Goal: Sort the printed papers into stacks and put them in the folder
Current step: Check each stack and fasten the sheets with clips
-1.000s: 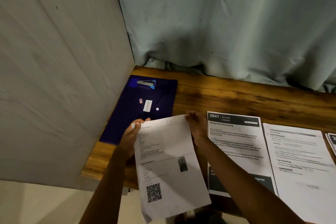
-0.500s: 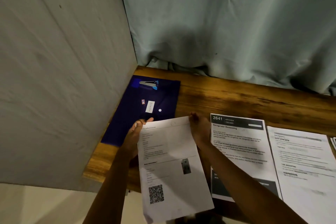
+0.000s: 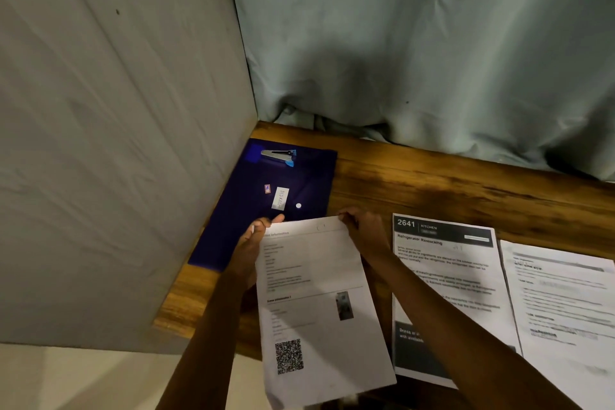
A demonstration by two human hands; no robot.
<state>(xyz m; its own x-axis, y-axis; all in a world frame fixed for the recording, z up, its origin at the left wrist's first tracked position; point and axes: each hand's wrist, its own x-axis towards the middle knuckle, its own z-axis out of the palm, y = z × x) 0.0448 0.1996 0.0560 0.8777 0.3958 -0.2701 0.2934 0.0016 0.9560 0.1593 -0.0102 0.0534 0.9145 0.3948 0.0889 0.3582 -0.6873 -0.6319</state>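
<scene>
A printed sheet with a QR code lies tilted over the table's near edge. My left hand pinches its top left corner, thumb on top. My right hand grips its top right corner. Just beyond it, in the table's left corner, lies the dark blue folder, closed, with a white snap button. To the right sit a sheet headed "2641 Kitchen" and another printed sheet, side by side on the wooden table.
A small stapler rests on the folder's far end. A grey wall panel closes the left side and a pale curtain hangs behind the table. Floor shows at the lower left.
Both hands keep their hold on the QR sheet's top corners. The sheet has barely moved; the view has shifted slightly.
</scene>
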